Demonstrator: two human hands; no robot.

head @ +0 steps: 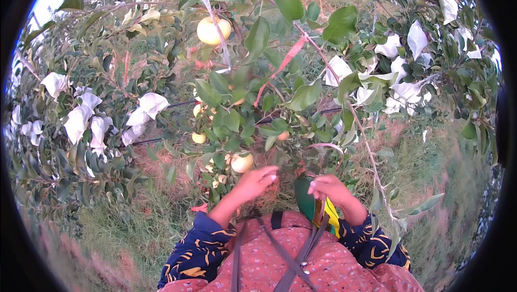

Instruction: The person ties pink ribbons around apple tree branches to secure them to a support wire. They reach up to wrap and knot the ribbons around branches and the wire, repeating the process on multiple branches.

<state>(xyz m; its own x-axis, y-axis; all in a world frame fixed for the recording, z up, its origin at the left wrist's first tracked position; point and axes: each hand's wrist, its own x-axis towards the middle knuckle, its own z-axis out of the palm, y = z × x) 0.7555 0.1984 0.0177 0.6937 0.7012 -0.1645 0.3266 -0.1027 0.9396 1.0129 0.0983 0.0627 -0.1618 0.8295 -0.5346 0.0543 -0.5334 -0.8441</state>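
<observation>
My left hand [255,183] is just right of a pale yellow apple [242,163] hanging low on the branch. Its fingers point inward, and whether they pinch something small is not clear. My right hand [329,189] is in front of my waist with its fingers curled. Close beside it is a dark green rounded thing [304,196], partly behind the fingers, and below it a yellow and green bag [332,216] at the apron. Any small thing within the right fingers is hidden. More apples [198,137] show among the leaves above my hands.
A leafy branch [365,142] reaches down at the right, close to my right arm. White fruit bags [78,122] hang at both sides. A pink ribbon [288,58] and a pale strip [212,13] hang from branches. A dark line [181,103] runs across behind the leaves.
</observation>
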